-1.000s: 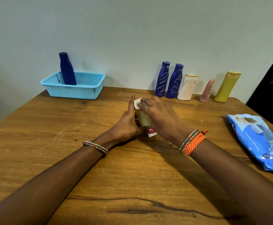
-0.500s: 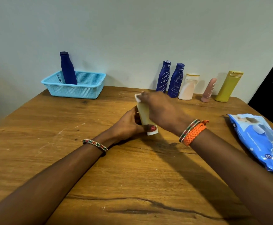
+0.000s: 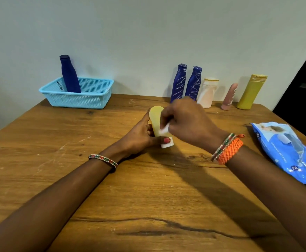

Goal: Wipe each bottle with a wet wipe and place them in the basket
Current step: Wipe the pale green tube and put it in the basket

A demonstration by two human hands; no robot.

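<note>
- Left hand [image 3: 139, 137] fingers grasp a yellow tube [image 3: 156, 120], cap down, above the table [image 3: 76, 179] centre.
- Right hand [image 3: 188, 122] fingers pinch a white wipe [image 3: 165, 128] against it.
- One blue bottle [image 3: 69, 74] stands in the basket [image 3: 94, 100].

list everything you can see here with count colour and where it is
basket: 1, light blue, far left of table by the wall
bottle in basket: 1, dark blue, upright
bottles along wall: 5, two dark blue with white streaks, one white, one pink, one mustard yellow, far right
held bottle: 1, pale yellow with white cap, table centre
wet wipe: 1, white, against held bottle
wipe pack: 1, blue, right edge
table: 1, brown wood
bracelets: beaded on both wrists, orange one on right
left hand: holds bottle
right hand: holds wipe
</note>
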